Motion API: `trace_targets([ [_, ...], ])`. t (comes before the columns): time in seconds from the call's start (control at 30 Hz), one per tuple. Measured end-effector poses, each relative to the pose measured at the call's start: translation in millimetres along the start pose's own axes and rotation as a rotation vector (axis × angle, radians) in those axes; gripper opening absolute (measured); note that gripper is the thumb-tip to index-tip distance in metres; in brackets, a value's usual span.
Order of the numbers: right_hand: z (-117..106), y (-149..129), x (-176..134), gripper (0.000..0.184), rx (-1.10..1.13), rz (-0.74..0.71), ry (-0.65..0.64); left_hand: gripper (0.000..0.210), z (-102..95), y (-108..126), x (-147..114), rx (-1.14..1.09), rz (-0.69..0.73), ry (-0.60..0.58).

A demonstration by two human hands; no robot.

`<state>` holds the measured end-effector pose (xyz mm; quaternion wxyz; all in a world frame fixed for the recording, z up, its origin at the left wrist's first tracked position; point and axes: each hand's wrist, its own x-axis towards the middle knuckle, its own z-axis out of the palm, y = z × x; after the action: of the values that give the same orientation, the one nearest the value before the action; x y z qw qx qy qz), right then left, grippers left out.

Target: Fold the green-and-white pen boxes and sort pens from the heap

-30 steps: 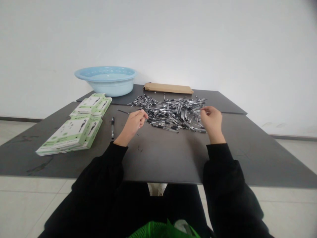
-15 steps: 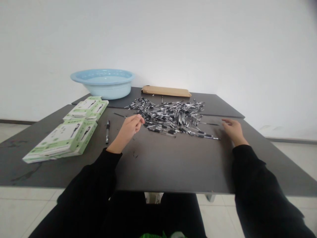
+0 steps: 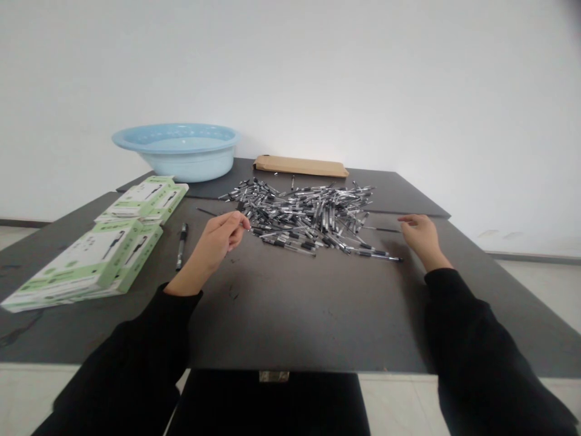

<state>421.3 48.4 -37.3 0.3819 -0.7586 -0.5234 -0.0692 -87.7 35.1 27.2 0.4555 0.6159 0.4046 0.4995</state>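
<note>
My left hand (image 3: 220,239) is raised at the left front of a heap of pens (image 3: 313,212), with its thumb and fingers pinched together. A small dark piece shows at its fingertips, too small and too covered for me to name. Right of the heap, my right hand (image 3: 421,237) is low over the table, its thumb and fingertips closing at the dark end of a thin pen refill (image 3: 381,229), which still lies flat. In front of that refill, a pen (image 3: 379,257) points right from the heap's edge. One pen (image 3: 182,247) lies alone left of my left hand.
Green-and-white pen boxes (image 3: 77,254) are stacked on the left side of the dark table (image 3: 318,315). Behind them stands a light blue basin (image 3: 186,160). A flat brown cardboard package (image 3: 299,166) rests at the back, by the white wall.
My right hand has moved slightly left, and its fingers have come to the refill's end. My left hand stays pinched, a little further left in view. The camera view has shifted slightly.
</note>
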Motion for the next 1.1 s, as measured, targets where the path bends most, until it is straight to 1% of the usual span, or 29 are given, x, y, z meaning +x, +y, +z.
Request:
trace_targets([
  [0.13,-5.3,-8.1,-2.2,0.031,-0.026,-0.015,-0.016,0.037,2.7,2.4,-1.6,-0.002,0.018,-0.004],
  [0.27,-10.9,-20.2,-8.1,0.030,-0.031,-0.067,-0.002,0.037,1.1,5.6,-1.5,0.013,0.036,0.015],
  [0.47,-18.7,-42.8,-22.0,0.030,0.031,-0.118,0.013,0.034,-10.8,12.8,-0.5,0.018,0.082,0.137],
  [0.57,-18.0,-57.5,-31.0,0.027,0.070,-0.166,0.021,0.035,-17.9,15.1,0.7,0.025,0.122,0.183],
  [0.7,-9.5,-85.2,-45.8,0.022,0.123,-0.232,0.012,0.040,-27.4,15.8,2.1,0.044,0.158,0.251],
  [0.8,-0.8,-111.6,-58.5,0.021,0.162,-0.329,-0.001,0.040,-32.6,16.8,1.3,0.075,0.199,0.326],
  [0.87,4.7,-130.4,-67.5,0.021,0.194,-0.408,-0.027,0.040,-35.0,17.8,0.5,0.076,0.209,0.342],
  [1.1,24.1,-196.2,-106.6,0.020,0.318,-0.575,-0.142,0.040,-42.2,17.1,-0.9,0.125,0.237,0.428],
])
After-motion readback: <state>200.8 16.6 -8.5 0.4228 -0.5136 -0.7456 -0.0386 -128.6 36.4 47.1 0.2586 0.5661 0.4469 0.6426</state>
